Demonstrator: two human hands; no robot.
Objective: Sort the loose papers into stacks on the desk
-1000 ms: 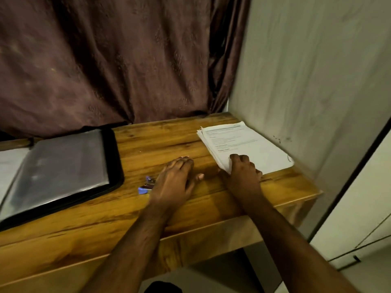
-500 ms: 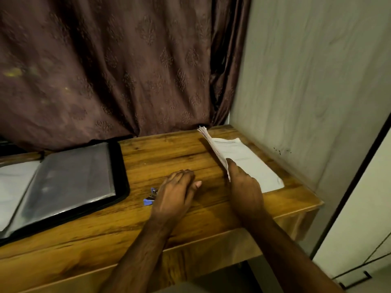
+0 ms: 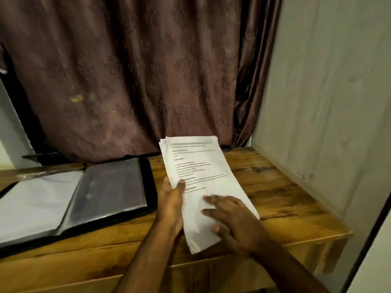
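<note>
Papers, a thin white printed sheaf (image 3: 201,176), are raised over the glossy plank-wood desk (image 3: 285,197), far end tilted up. The left hand (image 3: 172,199) grips their left edge, thumb on top. The right hand (image 3: 234,220) lies flat on the lower part, fingers straight. Beside them, an open black folder with shiny plastic sleeves (image 3: 110,187) is cut off at the left. The print is too blurred to read.
</note>
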